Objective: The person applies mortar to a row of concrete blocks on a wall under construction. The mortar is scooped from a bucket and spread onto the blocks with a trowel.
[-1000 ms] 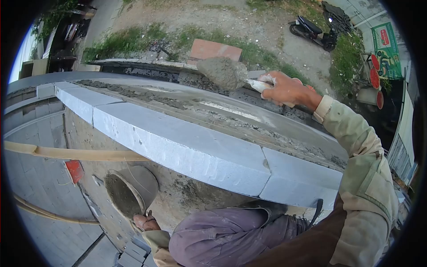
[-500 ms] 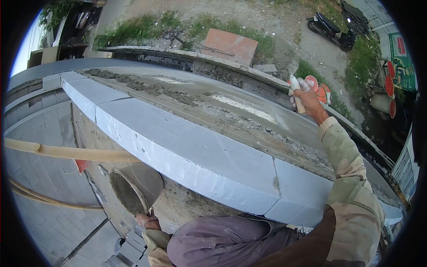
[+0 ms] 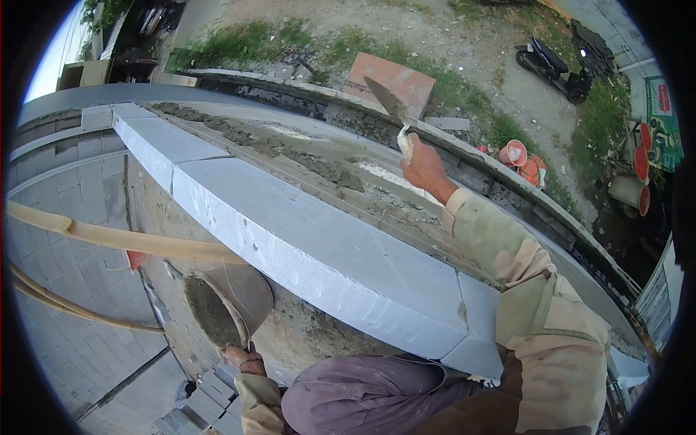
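1. Writing: green banner [image 3: 663, 119], far beyond the block row [image 3: 319, 239], right end; red label at its top, lettering too small to read.
2. Right hand [image 3: 426, 168]: closed round the handle of the trowel [image 3: 389, 101], held over the far side of the block row, blade pointing away from it.
3. Left hand [image 3: 243, 359]: closed on the bucket [image 3: 251, 293] at its mouth edge; rim or handle, can't tell. Bucket is tilted, near side of the block row, mortar [image 3: 210, 312] inside.
4. Diff vs 1.0 s ago: blade carried a mortar heap, now just a thin coat. Left hand stays at bucket.
5. Mortar ridge [image 3: 330, 171] lies just behind the block row.
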Demonstrator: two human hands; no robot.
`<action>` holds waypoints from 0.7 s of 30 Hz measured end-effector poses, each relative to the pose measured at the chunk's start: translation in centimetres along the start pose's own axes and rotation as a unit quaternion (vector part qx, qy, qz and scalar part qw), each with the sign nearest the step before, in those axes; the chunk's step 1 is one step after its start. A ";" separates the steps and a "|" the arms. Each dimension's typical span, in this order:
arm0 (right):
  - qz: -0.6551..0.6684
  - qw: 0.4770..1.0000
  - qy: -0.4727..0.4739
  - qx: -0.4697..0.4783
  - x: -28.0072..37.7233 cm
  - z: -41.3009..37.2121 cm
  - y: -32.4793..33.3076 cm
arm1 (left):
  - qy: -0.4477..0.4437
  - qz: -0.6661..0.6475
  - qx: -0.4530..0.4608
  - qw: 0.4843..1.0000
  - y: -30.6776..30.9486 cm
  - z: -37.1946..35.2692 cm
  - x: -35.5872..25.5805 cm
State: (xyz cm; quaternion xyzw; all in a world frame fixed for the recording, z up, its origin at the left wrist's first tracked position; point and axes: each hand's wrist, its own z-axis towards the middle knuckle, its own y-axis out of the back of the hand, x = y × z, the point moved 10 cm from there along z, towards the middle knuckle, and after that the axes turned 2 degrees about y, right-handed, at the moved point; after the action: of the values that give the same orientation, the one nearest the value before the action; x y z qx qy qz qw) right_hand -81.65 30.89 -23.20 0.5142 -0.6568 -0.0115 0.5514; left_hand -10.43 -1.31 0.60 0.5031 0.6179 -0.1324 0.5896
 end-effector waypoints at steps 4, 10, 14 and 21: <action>0.043 0.998 -0.034 0.040 -3.3 4.1 0.5 | -0.075 0.023 -0.062 0.995 1.2 1.1 -0.3; 0.066 0.976 -0.045 0.204 -5.2 2.7 -9.0 | -0.072 0.039 -0.063 0.995 -0.1 -3.8 -1.9; 0.007 0.971 -0.029 0.237 -4.7 2.3 -11.7 | -0.093 0.010 -0.060 0.994 0.6 -1.8 -1.1; 0.031 0.960 -0.064 0.271 -0.7 2.0 -10.6 | -0.078 -0.011 -0.066 0.995 -0.4 -5.1 -1.4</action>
State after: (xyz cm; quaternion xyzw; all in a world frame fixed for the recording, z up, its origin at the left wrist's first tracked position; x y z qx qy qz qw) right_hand -76.13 25.25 -30.63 0.6216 -0.6850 0.1510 0.3487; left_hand -14.03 1.68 3.01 0.4447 0.5828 -0.1363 0.6663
